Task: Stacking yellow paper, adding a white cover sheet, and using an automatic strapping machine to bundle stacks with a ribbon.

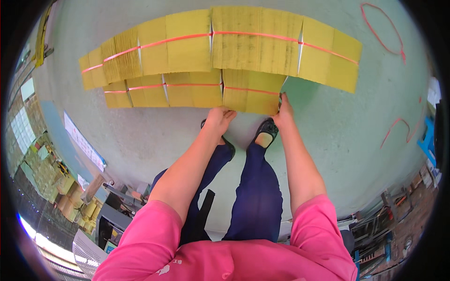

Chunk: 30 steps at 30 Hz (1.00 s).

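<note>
A bundle of yellow cardboard sheets (253,100), bound with red plastic strap, forms the right end of the nearer row on the floor. My left hand (220,120) grips its near left edge with curled fingers. At its right end, my right hand (284,112) is closed around the side, with some fingers hidden behind the sheets. Leftward in the same row lie more strapped yellow bundles (193,98), side by side. Behind them, and reaching farther right, runs a longer row of similar bundles (187,51).
A loop of loose red strap (385,28) lies at the far right, with another red piece (398,124) nearer. At left are a printed sheet (84,140) and a grey machine (115,215). A blue plastic item (427,140) stands at the right edge. My feet are close below the bundles.
</note>
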Tool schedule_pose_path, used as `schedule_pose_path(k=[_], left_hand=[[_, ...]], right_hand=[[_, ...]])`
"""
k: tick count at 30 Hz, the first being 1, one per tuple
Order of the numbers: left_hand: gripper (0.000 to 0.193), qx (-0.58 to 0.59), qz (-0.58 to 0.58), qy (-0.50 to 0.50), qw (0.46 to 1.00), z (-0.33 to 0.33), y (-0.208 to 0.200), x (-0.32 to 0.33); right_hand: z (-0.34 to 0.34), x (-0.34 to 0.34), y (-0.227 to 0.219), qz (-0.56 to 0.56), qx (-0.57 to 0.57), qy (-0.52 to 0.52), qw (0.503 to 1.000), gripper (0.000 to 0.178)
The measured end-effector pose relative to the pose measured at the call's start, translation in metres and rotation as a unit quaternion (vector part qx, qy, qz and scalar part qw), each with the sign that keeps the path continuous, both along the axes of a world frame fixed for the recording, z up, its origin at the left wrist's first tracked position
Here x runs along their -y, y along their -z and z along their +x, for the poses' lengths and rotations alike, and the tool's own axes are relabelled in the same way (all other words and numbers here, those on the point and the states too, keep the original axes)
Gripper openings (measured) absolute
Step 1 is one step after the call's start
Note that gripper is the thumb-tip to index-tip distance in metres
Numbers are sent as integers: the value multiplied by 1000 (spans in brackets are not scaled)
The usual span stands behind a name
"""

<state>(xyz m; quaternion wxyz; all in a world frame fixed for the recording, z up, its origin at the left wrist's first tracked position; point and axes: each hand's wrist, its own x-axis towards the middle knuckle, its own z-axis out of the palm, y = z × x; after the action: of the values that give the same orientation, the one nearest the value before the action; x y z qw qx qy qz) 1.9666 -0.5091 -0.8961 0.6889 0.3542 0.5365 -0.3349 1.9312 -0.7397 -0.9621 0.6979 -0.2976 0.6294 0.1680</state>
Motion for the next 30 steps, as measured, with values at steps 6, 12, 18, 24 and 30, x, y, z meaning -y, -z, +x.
schedule_pose_path(k=[6,12,18,24,30], left_hand=[[48,2,36,-78,996,-6,6,-31],[66,20,199,256,946,-5,-84,-72],[54,28,291,415,861,-72,-232,-211],[44,-2,205,240,949,-203,-366,-238],[46,26,227,-51,972,-318,-482,-192]], right_hand=[[4,-28,-14,6,38,-20,999,57],[-106,-33,-108,-156,75,-248,953,60],[-126,-64,-352,-172,262,-604,732,37],[-153,-98,-510,-365,229,-810,397,44],[-125,-108,-536,-111,355,-912,173,33]])
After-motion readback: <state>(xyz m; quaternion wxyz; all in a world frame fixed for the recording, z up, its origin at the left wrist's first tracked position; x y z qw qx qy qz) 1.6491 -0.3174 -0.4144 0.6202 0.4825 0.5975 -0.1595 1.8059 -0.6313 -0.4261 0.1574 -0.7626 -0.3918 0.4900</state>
